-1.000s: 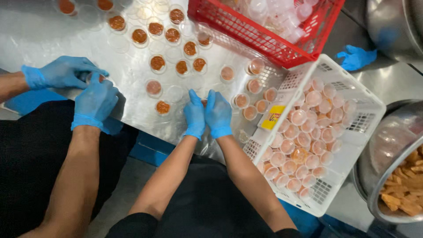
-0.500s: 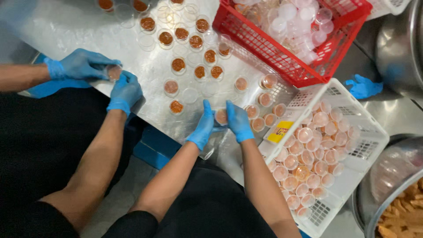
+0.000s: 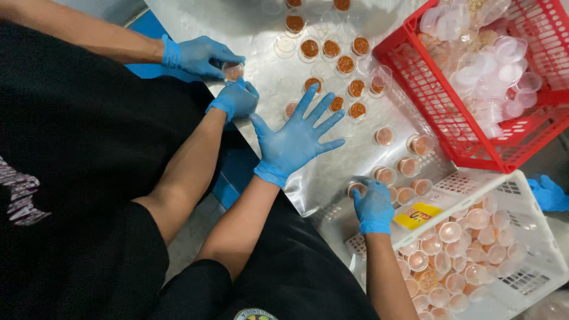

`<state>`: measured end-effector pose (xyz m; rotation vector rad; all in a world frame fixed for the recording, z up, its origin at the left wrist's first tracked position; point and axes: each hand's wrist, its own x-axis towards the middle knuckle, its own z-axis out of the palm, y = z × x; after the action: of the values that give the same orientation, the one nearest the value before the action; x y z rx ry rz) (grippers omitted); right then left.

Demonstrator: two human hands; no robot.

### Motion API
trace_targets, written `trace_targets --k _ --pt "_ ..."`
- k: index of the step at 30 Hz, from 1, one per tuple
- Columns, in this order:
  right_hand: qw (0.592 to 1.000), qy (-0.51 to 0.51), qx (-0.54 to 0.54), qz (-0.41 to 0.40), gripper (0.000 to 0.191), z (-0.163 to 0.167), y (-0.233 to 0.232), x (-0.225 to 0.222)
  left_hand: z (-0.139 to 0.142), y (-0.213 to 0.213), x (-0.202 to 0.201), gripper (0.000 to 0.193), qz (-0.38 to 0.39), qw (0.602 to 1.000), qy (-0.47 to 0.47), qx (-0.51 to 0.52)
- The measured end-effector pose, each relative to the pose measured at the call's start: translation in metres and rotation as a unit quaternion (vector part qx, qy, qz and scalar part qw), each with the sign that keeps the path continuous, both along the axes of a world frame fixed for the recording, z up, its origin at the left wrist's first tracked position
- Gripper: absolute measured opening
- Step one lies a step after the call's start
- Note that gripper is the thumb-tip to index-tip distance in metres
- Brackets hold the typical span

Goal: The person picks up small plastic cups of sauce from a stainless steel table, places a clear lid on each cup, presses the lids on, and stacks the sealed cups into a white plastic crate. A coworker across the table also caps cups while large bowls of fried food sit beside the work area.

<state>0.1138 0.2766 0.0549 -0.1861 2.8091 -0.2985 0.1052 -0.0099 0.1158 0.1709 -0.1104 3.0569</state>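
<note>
My left hand (image 3: pixel 299 139) hangs flat above the steel surface (image 3: pixel 261 35) with its fingers (image 3: pixel 323 109) spread wide and released, grasping nothing. They point up and away from me toward the open cups of orange sauce (image 3: pixel 338 105) just beyond the fingertips; the closest of these sits right off my middle and ring fingers, near but not touching as far as I can see. My right hand (image 3: pixel 373 204) is lower and to the right, curled over a small lidded cup (image 3: pixel 357 188) at the near edge of the surface. The fingers are clenched around its rim, though my own knuckles hide how firmly they press. So the lidded cups (image 3: pixel 409 178) lie right beside the right hand, between it and the white basket (image 3: pixel 533 278), whose corner almost meets my right wrist and which is heaped with closed cups. The unlidded cups lie ahead of the left hand, which is clearly the nearer one to them. The red basket (image 3: pixel 427 101) of clear lids stands farther off to the upper right, beyond both hands. To my left another person's two gloved hands (image 3: pixel 201 56) hold a cup (image 3: pixel 232 71) between them, apart from mine.
</note>
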Motion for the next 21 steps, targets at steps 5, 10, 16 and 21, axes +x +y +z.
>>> trace_targets --k 5,10,16,21 --pt "0.657 -0.238 -0.699 -0.152 0.099 0.057 -0.045 -0.028 0.005 0.011 0.007 0.138 0.015 0.989 -0.011 -0.149" --pt "0.392 -0.282 -0.868 -0.114 0.117 0.096 -0.072 -0.063 0.005 0.031 0.011 0.139 0.048 0.978 -0.014 -0.203" --pt "0.301 -0.287 -0.898 -0.147 0.12 0.101 -0.08 -0.075 0.004 0.022 0.01 0.138 0.045 0.983 -0.029 -0.175" --pt "0.225 -0.298 -0.909 -0.184 0.119 0.091 -0.08 -0.075 -0.039 0.032 0.022 0.117 0.008 0.994 -0.033 -0.104"
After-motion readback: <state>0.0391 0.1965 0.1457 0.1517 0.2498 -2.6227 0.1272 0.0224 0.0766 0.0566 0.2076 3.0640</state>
